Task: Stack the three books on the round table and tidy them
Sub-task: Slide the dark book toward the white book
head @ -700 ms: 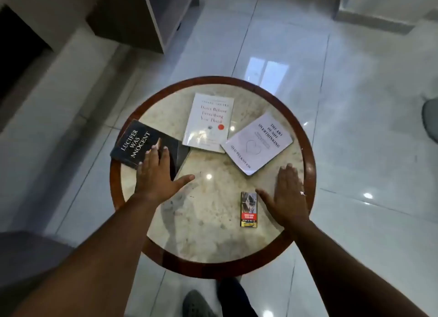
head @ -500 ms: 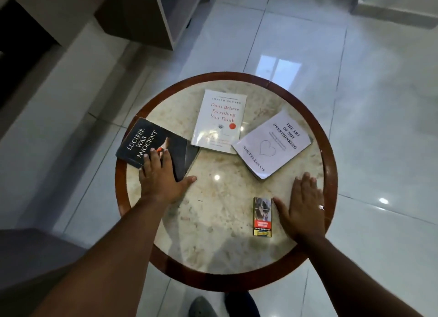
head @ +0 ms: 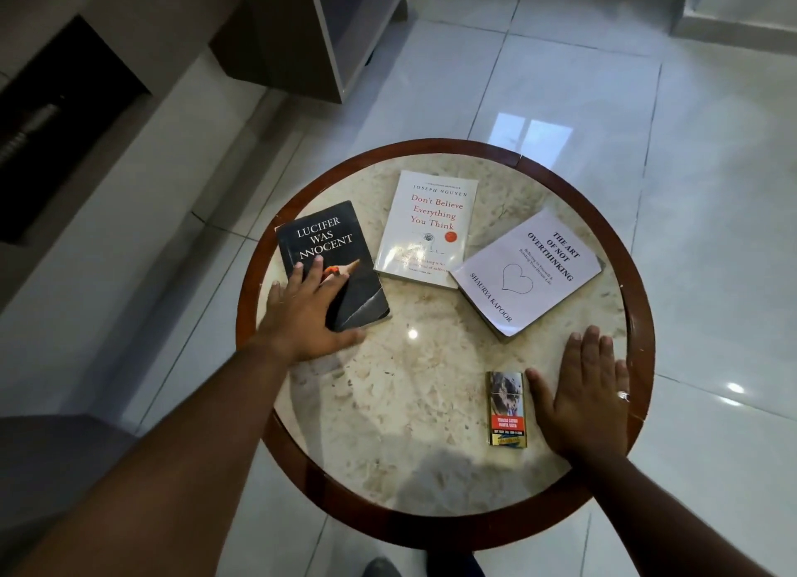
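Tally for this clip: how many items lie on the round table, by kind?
Books: 3 - black book, white book, pale lilac book
Cigarette packs: 1 - cigarette pack
Total: 4

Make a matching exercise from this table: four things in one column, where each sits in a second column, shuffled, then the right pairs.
Things
1. black book
2. white book with red title
3. white book with a heart
4. small pack

Places
A. near side, beside the right hand
B. far middle of the round table
C. left side, under the left hand
D. right side, lying askew

Pairs: 1-C, 2-B, 3-D, 4-A
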`<state>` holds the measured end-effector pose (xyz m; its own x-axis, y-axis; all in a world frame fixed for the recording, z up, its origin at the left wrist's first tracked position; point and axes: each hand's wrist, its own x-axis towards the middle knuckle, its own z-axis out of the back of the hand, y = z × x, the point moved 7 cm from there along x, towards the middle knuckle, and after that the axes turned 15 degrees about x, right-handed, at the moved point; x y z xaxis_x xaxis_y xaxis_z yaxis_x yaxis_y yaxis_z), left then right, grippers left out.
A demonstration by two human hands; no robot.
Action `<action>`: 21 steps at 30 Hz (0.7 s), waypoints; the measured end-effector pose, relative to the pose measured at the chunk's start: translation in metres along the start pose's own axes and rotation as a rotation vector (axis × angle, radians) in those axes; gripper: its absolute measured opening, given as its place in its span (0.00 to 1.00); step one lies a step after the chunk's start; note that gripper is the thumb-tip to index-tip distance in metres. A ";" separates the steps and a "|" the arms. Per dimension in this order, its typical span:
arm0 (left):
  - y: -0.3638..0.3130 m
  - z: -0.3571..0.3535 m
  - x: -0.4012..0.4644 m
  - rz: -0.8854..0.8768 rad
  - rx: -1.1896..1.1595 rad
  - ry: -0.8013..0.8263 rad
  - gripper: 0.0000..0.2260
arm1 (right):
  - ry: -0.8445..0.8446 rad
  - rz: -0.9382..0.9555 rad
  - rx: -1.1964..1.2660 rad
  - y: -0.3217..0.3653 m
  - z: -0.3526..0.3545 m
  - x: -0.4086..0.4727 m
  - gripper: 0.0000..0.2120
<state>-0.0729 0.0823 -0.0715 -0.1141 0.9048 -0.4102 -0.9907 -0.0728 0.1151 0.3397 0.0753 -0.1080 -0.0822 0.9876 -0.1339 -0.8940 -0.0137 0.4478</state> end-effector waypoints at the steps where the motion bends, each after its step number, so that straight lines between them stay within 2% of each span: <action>1: -0.004 0.004 0.002 0.110 -0.105 -0.031 0.47 | -0.001 0.003 -0.004 0.000 -0.001 0.000 0.44; 4: -0.028 0.003 0.008 0.274 -0.185 -0.092 0.47 | -0.014 0.001 -0.012 -0.001 -0.001 0.000 0.44; 8: -0.032 -0.011 0.000 0.267 -0.100 -0.163 0.44 | -0.014 -0.001 -0.019 -0.001 -0.001 0.001 0.43; 11: -0.028 -0.012 -0.003 0.265 -0.098 -0.161 0.46 | -0.020 0.002 -0.021 0.001 0.000 0.000 0.43; 15: -0.045 -0.005 -0.003 0.378 -0.173 -0.158 0.47 | -0.011 -0.004 -0.021 0.004 0.002 0.000 0.43; 18: -0.041 -0.009 -0.014 0.360 -0.124 -0.200 0.46 | -0.005 -0.011 -0.008 0.004 0.003 -0.001 0.43; 21: -0.022 -0.019 -0.028 0.246 -0.049 -0.229 0.46 | 0.003 -0.014 -0.009 0.006 0.005 -0.002 0.42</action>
<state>-0.0490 0.0505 -0.0799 -0.3357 0.9282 -0.1607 -0.9386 -0.3153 0.1398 0.3366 0.0742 -0.1005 -0.0705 0.9872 -0.1429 -0.8990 -0.0008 0.4379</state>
